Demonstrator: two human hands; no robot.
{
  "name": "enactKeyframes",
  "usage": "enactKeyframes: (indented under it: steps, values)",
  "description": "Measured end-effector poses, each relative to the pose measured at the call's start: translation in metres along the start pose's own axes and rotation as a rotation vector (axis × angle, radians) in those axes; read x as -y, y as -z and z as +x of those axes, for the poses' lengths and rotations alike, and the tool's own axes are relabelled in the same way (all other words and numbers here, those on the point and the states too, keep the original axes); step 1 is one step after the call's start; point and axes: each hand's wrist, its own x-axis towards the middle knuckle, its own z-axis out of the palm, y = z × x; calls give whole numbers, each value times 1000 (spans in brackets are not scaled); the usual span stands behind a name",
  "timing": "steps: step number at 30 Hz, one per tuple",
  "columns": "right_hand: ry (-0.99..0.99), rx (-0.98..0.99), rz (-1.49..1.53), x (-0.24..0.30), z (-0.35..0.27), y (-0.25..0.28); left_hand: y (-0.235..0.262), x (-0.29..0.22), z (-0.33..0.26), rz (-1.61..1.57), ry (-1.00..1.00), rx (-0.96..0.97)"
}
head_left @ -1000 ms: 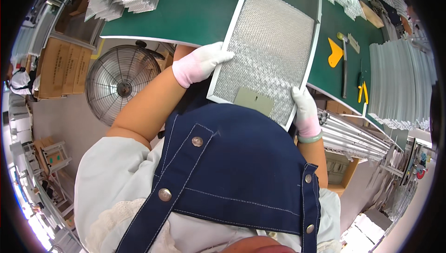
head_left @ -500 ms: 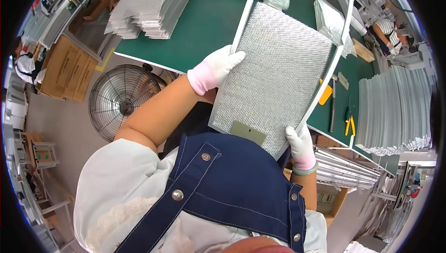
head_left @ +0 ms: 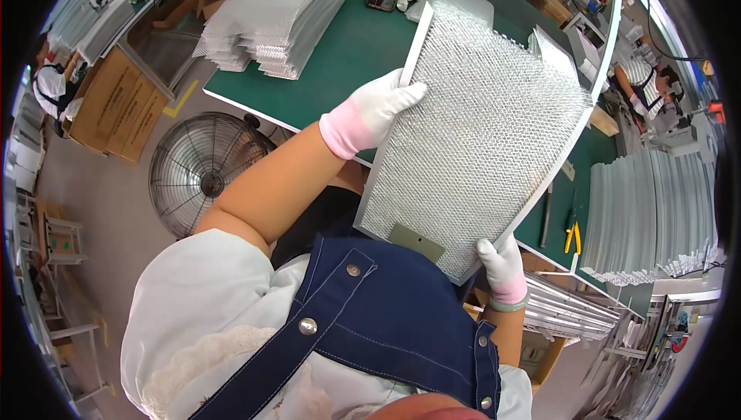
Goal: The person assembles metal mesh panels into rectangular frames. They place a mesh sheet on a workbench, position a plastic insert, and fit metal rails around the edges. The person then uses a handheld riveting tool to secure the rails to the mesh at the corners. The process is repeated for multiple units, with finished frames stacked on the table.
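The left hand (head_left: 374, 111) and right hand (head_left: 503, 269) grip the mesh panel (head_left: 478, 142) by its left rail and near right corner, over the bench's (head_left: 332, 65) near edge. Over the last second the panel fills more of the view, now hiding the yellow tool that showed to its right; the pliers (head_left: 573, 236) stay clear. The loose strip (head_left: 610, 45) angles off the far right corner, so the far edge seems unframed as yet.

Bright, even light, glints across the silvery mesh panel (head_left: 472, 138), curved fisheye distortion, black vignetted corners
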Motion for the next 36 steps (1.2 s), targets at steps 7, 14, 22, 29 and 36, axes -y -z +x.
enactKeyframes:
  steps: [7, 14, 22, 29, 36]
  values:
    - [38, -4, -72, 23, -1, 46, -30, 3, 6, -176, 71, -190]
    - [-238, 236, -88, 121, -5, 136, -78, 55, -63, -105, 460, -32]
    - [-511, 303, -577, 115, -17, 125, -34, 4, -91, 929, 705, 778]
    - [-381, 433, -765, 151, 6, 95, -156, -11, 55, 1511, -837, 777]
    - [-93, -38, -846, 150, -6, 50, -194, -6, 98, 1531, 355, 1171]
